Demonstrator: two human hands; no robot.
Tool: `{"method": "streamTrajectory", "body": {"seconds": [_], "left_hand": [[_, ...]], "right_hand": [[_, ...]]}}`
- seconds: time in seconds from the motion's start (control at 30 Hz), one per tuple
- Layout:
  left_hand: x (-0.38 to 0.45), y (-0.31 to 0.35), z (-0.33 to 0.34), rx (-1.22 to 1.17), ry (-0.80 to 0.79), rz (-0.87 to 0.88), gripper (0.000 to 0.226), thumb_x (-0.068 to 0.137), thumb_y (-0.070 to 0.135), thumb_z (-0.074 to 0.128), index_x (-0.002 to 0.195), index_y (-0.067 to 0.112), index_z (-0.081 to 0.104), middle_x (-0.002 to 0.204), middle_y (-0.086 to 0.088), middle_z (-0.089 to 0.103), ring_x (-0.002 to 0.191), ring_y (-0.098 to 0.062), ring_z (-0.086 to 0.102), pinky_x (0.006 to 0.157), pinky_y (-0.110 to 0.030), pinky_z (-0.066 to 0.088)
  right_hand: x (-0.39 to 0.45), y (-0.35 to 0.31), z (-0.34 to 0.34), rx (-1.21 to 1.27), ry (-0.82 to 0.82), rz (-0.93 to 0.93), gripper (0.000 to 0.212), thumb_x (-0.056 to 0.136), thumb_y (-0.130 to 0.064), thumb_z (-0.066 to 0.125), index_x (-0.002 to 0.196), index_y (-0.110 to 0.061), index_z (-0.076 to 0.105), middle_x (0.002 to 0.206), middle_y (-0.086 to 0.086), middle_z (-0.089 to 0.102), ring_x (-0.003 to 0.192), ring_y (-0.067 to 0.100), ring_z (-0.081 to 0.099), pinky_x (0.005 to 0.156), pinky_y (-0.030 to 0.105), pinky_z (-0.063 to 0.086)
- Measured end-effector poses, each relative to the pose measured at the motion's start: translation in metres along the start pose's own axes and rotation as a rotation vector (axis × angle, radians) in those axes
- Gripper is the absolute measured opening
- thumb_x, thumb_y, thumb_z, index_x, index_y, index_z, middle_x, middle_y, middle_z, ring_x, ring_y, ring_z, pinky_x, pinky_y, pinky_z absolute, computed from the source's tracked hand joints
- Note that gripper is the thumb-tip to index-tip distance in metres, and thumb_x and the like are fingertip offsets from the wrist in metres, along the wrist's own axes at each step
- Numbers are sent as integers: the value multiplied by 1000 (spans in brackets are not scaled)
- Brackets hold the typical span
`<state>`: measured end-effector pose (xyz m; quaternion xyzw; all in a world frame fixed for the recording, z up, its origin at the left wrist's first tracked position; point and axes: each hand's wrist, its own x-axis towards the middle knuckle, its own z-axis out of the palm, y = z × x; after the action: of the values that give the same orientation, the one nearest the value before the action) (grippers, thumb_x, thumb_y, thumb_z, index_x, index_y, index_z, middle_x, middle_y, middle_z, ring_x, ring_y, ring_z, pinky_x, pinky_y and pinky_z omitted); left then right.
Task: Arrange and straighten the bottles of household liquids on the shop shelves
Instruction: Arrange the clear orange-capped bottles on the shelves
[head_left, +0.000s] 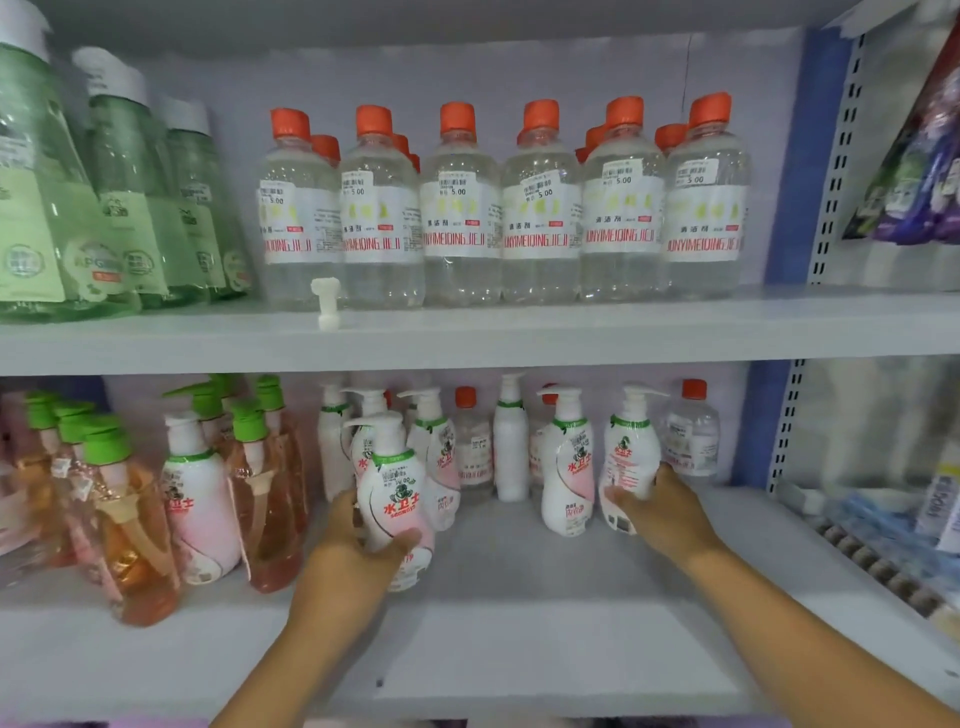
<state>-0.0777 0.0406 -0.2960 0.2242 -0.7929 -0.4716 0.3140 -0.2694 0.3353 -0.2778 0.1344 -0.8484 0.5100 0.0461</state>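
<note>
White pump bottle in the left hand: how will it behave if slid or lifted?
The white pump bottle, gripped by the left hand, is tall with a narrow base, so probably tips when pushed high. Glossy wrap looks slippery. The pump head likely snags neighbouring bottles.

Two bare forearms, left hand (358, 540), right hand (662, 514), no sleeves or rings apparent, edges slightly blurred

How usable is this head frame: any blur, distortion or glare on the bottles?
Head view: wide-angle bending bows the upper shelf edge and leans the green bottles outward; edges are soft, the packets at right smeared; light is flat, without harsh glare; large label print on the clear bottles is readable.
</note>
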Motion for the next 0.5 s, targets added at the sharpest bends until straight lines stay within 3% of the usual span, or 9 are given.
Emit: {"method": "streamTrajectory", "body": {"seconds": [0.07, 0.13, 0.2, 0.27, 0.3, 0.37, 0.43, 0.5], "left_hand": [[8, -8, -13, 29, 20, 14, 58, 78, 29, 89, 122, 30, 51, 110, 4, 70, 104, -26, 67, 88, -45, 57], [6, -13, -17, 93, 59, 61, 66, 77, 24, 90, 131, 20, 52, 121, -7, 65, 117, -31, 60, 96, -49, 53], [-4, -9, -14, 233, 261, 168, 75, 74, 26, 89, 137, 15, 51, 134, -11, 50, 124, -30, 45, 102, -51, 47], [-16, 7, -8, 268, 427, 436, 58, 78, 35, 79, 127, 18, 56, 127, -4, 43, 118, -28, 43, 96, -42, 46], [-16, 16, -3, 234, 392, 562, 46, 79, 39, 71, 120, 23, 57, 120, 2, 44, 111, -23, 45, 90, -32, 44], [-10, 34, 11, 124, 174, 634, 30, 82, 39, 61, 112, 32, 56, 113, 14, 48, 103, -9, 48, 81, -17, 40], [5, 49, 29, 28, -2, 590, 29, 88, 25, 66, 117, 28, 60, 117, 10, 53, 106, -7, 51, 87, -7, 38], [24, 70, 49, 42, -33, 559, 35, 91, 10, 68, 125, 15, 63, 123, 0, 58, 113, -14, 52, 91, 0, 29]], "right_hand": [[3, -4, 4, -38, 4, 2, 19, 94, -23, 69, 112, -20, 62, 106, 0, 67, 92, 17, 62, 76, 26, 47], [-2, -2, 9, -87, 240, -41, 20, 94, -23, 69, 110, -13, 63, 105, 4, 63, 94, 23, 64, 79, 31, 49], [-16, -4, 19, -77, 508, -162, 23, 90, -31, 70, 109, -27, 59, 103, -2, 57, 87, 10, 62, 71, 27, 47], [-24, -16, 35, 5, 463, -195, 32, 85, -43, 74, 110, -41, 53, 112, -7, 57, 89, 1, 61, 70, 21, 47], [-23, -23, 44, 21, 358, -137, 46, 83, -49, 76, 121, -38, 53, 123, -7, 56, 98, 1, 62, 78, 26, 51], [-17, -36, 59, -108, 165, -26, 74, 78, -61, 76, 139, -30, 46, 135, -9, 51, 117, 13, 58, 93, 37, 50], [-14, -42, 68, -241, 117, -27, 64, 76, -63, 72, 128, -36, 48, 121, -17, 58, 112, 12, 59, 90, 36, 49], [-14, -44, 71, -329, 145, -20, 49, 79, -58, 69, 117, -32, 50, 109, -15, 62, 107, 13, 62, 89, 38, 51]]}}
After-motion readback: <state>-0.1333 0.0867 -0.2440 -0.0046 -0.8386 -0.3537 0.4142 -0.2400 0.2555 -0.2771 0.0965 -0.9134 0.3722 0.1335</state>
